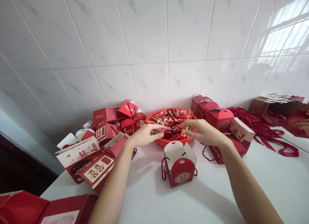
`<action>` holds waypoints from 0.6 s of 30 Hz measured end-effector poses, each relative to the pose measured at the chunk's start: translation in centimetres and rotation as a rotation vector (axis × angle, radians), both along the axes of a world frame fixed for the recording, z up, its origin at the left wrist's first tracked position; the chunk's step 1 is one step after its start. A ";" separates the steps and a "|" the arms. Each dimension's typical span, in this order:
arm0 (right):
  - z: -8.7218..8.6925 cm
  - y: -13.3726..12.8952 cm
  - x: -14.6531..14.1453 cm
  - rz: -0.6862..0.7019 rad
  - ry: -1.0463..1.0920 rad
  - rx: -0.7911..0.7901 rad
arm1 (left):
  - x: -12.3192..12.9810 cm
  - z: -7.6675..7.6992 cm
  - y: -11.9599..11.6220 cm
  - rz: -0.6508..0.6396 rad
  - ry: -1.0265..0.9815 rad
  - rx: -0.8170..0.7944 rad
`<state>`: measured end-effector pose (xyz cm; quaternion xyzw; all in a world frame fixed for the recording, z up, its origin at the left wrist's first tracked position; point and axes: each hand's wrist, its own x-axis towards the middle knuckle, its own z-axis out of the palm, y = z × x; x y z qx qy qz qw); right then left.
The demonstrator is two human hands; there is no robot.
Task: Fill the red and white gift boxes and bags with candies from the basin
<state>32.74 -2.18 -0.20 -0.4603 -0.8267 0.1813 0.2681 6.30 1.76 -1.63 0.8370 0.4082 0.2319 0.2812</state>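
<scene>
My left hand (146, 134) reaches over the left front rim of a red plastic basin (160, 143), its fingers stretched toward the wrapped candies (174, 119) heaped inside. From the other side my right hand (205, 130) hovers over the basin's right part, fingers apart and tips close to the candies. Nothing shows held in either hand. Just in front of the basin, between my forearms, a small red gift box (182, 172) stands upright with its top flaps open. Cord handles hang at its sides. Its inside is only partly visible.
Red and white gift boxes (106, 127) crowd the left side. More red boxes (219, 118) line up right of the basin. Dark red ribbons (256, 124) and a cardboard carton (263, 105) lie farther right. Another person's hand (304, 126) shows at the right edge. A tiled wall (149, 82) stands behind.
</scene>
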 end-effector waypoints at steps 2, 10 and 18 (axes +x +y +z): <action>-1.2 1.5 -0.6 -0.035 0.097 0.097 | 1.1 -1.2 0.9 0.098 0.010 0.131; -7.0 6.9 -3.0 -0.142 0.148 0.102 | 4.7 -4.7 4.4 0.305 0.324 0.096; -7.9 7.4 -2.7 -0.153 0.165 0.080 | 5.6 -4.9 6.2 0.374 0.391 0.231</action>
